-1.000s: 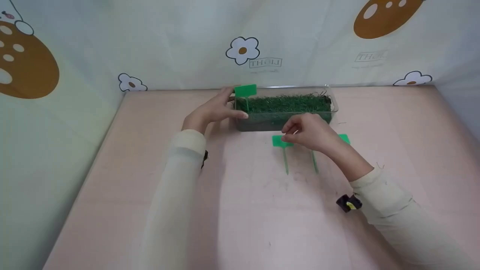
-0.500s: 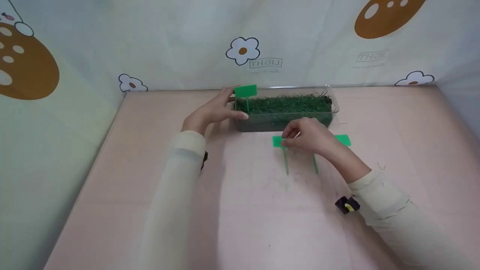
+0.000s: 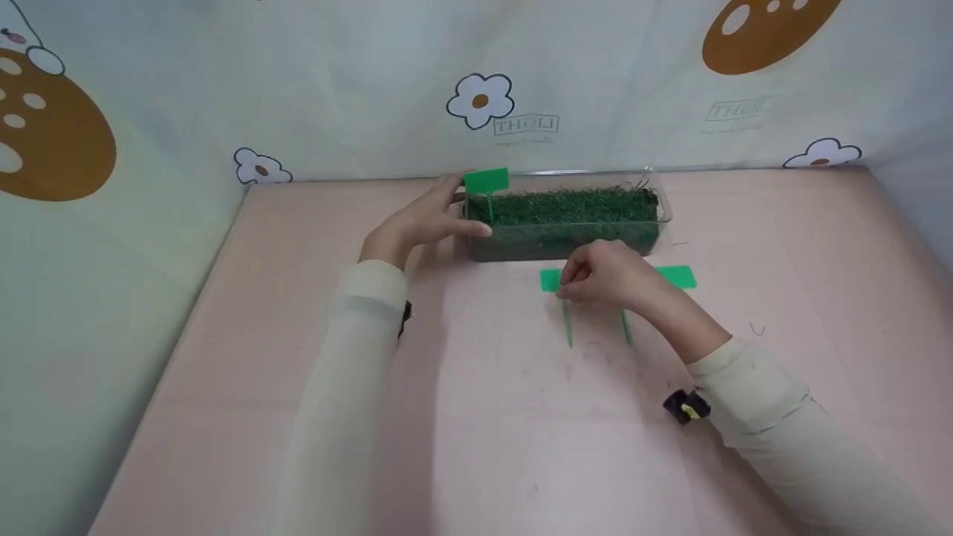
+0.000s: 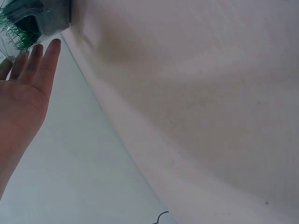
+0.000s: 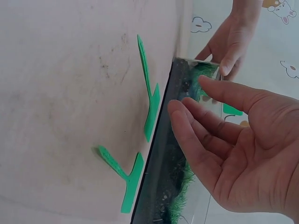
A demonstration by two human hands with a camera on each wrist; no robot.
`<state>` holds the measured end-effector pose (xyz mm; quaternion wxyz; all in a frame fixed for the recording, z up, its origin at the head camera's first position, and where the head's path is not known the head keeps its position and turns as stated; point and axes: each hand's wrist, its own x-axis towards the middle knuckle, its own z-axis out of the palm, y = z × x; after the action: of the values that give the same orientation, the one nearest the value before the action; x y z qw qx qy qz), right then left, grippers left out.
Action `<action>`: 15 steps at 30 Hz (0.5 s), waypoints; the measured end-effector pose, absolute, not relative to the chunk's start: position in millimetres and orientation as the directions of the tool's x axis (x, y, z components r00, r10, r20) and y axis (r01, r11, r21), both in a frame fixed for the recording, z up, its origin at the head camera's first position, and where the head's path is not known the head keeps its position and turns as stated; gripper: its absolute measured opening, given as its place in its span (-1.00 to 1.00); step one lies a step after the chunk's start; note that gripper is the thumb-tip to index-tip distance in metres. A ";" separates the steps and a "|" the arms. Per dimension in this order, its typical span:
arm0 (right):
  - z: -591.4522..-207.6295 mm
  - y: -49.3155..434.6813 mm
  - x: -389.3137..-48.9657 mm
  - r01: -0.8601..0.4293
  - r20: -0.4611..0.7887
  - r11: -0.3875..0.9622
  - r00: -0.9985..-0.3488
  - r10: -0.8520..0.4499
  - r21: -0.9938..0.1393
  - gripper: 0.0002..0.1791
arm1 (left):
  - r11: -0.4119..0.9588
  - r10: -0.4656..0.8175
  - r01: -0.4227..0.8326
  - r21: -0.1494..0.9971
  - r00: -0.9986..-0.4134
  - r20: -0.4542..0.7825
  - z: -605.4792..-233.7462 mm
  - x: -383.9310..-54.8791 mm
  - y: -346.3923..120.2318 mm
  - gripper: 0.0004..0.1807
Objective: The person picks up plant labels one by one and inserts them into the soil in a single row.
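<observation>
A clear plastic box (image 3: pixel 514 246) filled with green grass (image 3: pixel 573 205) stands at the back of the table. My left hand (image 3: pixel 424 219) holds its left end, thumb along the front rim and fingers round the back corner. Beside that thumb, a green plant label (image 3: pixel 487 180) stands upright in the grass. Two more labels lie flat before the box: one plant label (image 3: pixel 549 281) under my right fingertips, another plant label (image 3: pixel 677 276) partly covered by the hand. My right hand (image 5: pixel 252 144) hovers over them with loosely bent fingers, thumb and index apart, nothing between them.
The pink tabletop (image 3: pixel 298 417) runs back to a pale printed curtain (image 3: pixel 357 97) right behind the box. A thin loose strand (image 3: pixel 757 329) lies to the right, and small dark specks dot the surface.
My right hand has lowered slightly toward the front, over the left flat label, uncovering more of the right label. The left hand, box and upright label have stayed put.
</observation>
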<state>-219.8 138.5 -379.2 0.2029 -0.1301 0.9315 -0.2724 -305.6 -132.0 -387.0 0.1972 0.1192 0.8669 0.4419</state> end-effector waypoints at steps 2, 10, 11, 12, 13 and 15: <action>-379.5 138.6 -220.0 -0.137 -0.309 0.819 -0.881 -0.357 -0.557 -0.80 | 0.582 0.380 0.033 0.813 -0.894 -0.236 -386.1 -305.6 -132.5 0.09; -383.5 140.3 -221.3 -0.117 -0.375 0.852 -0.861 -0.342 -0.510 -0.82 | 0.579 0.379 0.037 0.815 -0.897 -0.228 -385.5 -304.5 -133.4 0.12; -384.3 140.5 -221.2 -0.117 -0.381 0.855 -0.859 -0.343 -0.506 -0.82 | 0.579 0.377 0.036 0.815 -0.898 -0.228 -385.9 -304.4 -133.1 0.12; -385.4 140.8 -220.9 -0.118 -0.386 0.856 -0.855 -0.346 -0.504 -0.82 | 0.580 0.375 0.035 0.814 -0.898 -0.229 -386.4 -304.3 -132.8 0.13; -386.5 141.2 -220.5 -0.119 -0.393 0.857 -0.851 -0.349 -0.502 -0.83 | 0.584 0.378 0.038 0.811 -0.897 -0.230 -387.0 -304.4 -132.5 0.12; -388.7 141.7 -219.7 -0.113 -0.413 0.860 -0.841 -0.350 -0.497 -0.83 | 0.587 0.385 0.046 0.808 -0.894 -0.229 -387.9 -304.2 -131.9 0.13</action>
<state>-219.7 141.7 -388.7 0.2531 -0.1244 0.9306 -0.2334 -304.2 -131.9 -387.9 0.1942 0.1239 0.8694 0.4371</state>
